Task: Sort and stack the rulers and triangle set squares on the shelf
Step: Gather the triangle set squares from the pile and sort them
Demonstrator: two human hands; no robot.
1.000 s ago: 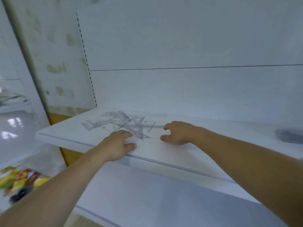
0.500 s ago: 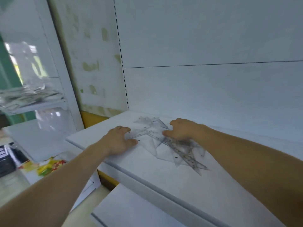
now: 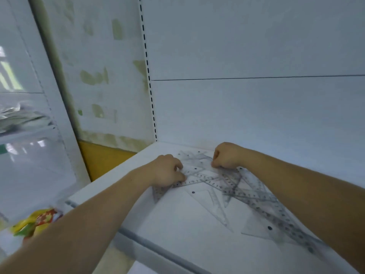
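Hands: two bare hands are resting on the heap, forearms stretching in from the near side.
Left hand point(image 3: 167, 172): it is curling its fingers over the near-left end of one ruler point(image 3: 197, 179), its thumb pressing at the edge, so it is clasping that ruler.
Right hand point(image 3: 227, 156): it is bunching into a fist, fingertips digging down onto the far part of the heap. Whether it is grasping a piece cannot be told.
Heap point(image 3: 227, 186): one tangle of clear plastic pieces is lying flat near the shelf's back left corner and spreading toward the near right.
Rulers: at least three straight ones are showing, crossing each other. One long ruler point(image 3: 286, 224) is running out to the near right.
Set squares: at least three triangles are showing, one set square point(image 3: 258, 230) lying beside the long ruler. Overlaps are hiding the true count.
Shelf point(image 3: 177, 234): one white board is carrying everything.
Packets point(image 3: 37, 220): one blurred yellow-and-red cluster is lying below, at the lower left.
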